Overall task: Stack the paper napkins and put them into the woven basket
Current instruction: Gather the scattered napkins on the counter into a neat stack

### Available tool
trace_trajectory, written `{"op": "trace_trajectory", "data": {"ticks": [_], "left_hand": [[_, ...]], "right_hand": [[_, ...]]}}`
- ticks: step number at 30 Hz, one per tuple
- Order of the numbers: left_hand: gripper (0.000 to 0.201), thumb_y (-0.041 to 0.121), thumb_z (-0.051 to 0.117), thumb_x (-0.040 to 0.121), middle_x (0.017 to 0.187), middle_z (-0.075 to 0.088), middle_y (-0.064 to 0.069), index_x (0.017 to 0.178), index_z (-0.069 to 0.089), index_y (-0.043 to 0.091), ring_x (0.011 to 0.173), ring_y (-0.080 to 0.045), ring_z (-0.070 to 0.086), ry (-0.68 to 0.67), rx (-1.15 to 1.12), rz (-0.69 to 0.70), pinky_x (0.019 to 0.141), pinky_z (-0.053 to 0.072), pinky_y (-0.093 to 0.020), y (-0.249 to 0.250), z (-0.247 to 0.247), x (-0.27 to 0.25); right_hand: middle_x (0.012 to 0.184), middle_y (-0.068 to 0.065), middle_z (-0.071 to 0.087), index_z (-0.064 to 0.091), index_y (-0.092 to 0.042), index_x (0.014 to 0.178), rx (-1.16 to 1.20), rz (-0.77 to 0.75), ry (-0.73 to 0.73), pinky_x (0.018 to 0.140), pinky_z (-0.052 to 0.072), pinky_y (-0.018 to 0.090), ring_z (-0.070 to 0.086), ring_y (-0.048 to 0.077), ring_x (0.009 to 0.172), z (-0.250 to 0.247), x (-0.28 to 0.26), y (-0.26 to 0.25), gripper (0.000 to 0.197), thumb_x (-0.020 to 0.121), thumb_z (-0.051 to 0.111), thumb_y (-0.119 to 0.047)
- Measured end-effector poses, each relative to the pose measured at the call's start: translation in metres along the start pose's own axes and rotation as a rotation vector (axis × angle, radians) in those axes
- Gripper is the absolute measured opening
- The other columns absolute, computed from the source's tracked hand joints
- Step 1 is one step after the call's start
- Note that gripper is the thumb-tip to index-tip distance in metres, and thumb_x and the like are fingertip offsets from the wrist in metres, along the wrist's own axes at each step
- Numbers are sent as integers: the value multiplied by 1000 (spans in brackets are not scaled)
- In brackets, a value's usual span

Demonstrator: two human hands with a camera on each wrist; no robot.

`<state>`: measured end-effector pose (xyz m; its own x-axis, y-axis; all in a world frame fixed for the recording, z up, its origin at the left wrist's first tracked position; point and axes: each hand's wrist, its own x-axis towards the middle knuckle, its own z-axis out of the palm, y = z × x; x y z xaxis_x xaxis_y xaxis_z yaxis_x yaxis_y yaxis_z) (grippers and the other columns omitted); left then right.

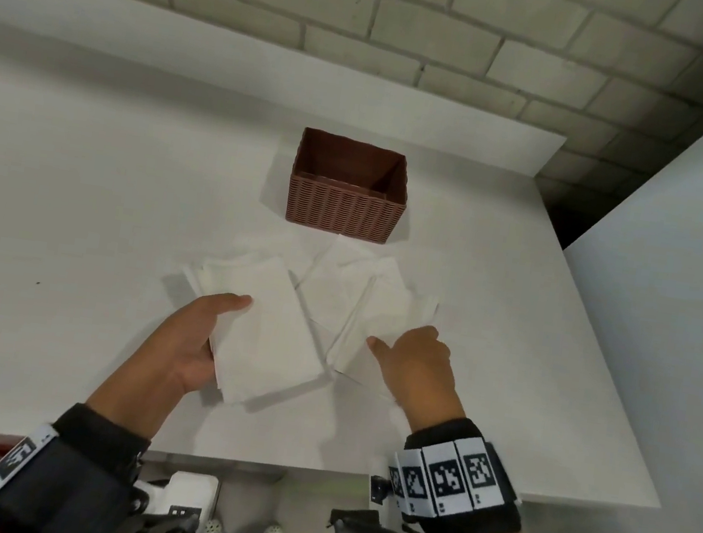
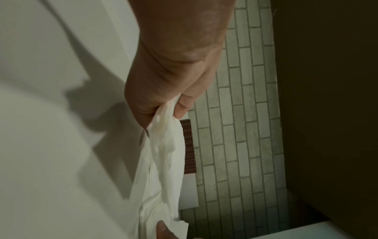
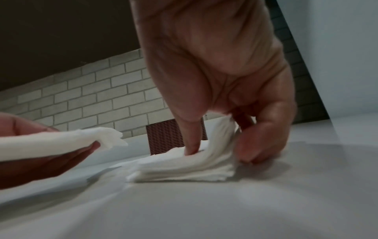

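A brown woven basket [image 1: 348, 187] stands empty on the white table [image 1: 81, 183], beyond the napkins. My left hand [image 1: 200, 335] holds a stack of white napkins [image 1: 269, 327] just above the table, thumb on top and fingers underneath; the left wrist view shows the stack [image 2: 165, 155] pinched at its edge. To its right, more napkins [image 1: 362, 308] lie loosely fanned on the table. My right hand [image 1: 414, 356] grips the near edge of that pile [image 3: 190, 165], thumb pressing on top and fingers curled under its lifted edge.
A brick wall [image 1: 375, 21] runs behind the table. A tall white panel [image 1: 679, 267] rises at the right, with a dark gap beside it. The table's near edge [image 1: 267, 464] lies just under my wrists. The basket [image 3: 167, 137] shows behind the pile.
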<state>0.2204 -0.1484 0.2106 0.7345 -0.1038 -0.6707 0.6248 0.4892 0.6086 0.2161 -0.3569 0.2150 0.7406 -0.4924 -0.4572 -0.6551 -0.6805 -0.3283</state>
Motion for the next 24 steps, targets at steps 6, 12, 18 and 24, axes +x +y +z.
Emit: {"op": "trace_trajectory", "data": {"ticks": [6, 12, 18, 24], "left_hand": [[32, 8, 56, 87, 100, 67, -10, 119, 57, 11, 90, -28, 63, -1, -9, 1, 69, 50, -45, 1, 0, 3], [13, 7, 52, 90, 64, 74, -3, 95, 63, 12, 78, -23, 65, -38, 20, 10, 63, 49, -40, 1, 1, 6], [13, 8, 51, 90, 61, 74, -2, 93, 62, 13, 67, -23, 70, -56, 33, 13, 56, 52, -35, 1, 6, 7], [13, 8, 52, 90, 62, 74, -1, 95, 62, 13, 68, -21, 69, -62, 42, 22, 54, 53, -34, 2, 8, 7]], "right_hand": [[129, 17, 55, 28, 4, 132, 72, 14, 0, 89, 47, 37, 56, 33, 118, -1, 2, -8, 74, 84, 65, -38], [70, 2, 50, 45, -4, 78, 114, -73, -23, 43, 31, 20, 50, 14, 59, 1, 14, 3, 48, 78, 70, -44], [61, -3, 43, 40, -12, 61, 129, -104, -21, 46, 32, 20, 48, 14, 60, 0, 12, 8, 44, 84, 63, -40], [94, 6, 56, 53, 0, 108, 380, -136, 82, 52, 40, 21, 51, 16, 77, -3, 10, 13, 35, 88, 59, -28]]}}
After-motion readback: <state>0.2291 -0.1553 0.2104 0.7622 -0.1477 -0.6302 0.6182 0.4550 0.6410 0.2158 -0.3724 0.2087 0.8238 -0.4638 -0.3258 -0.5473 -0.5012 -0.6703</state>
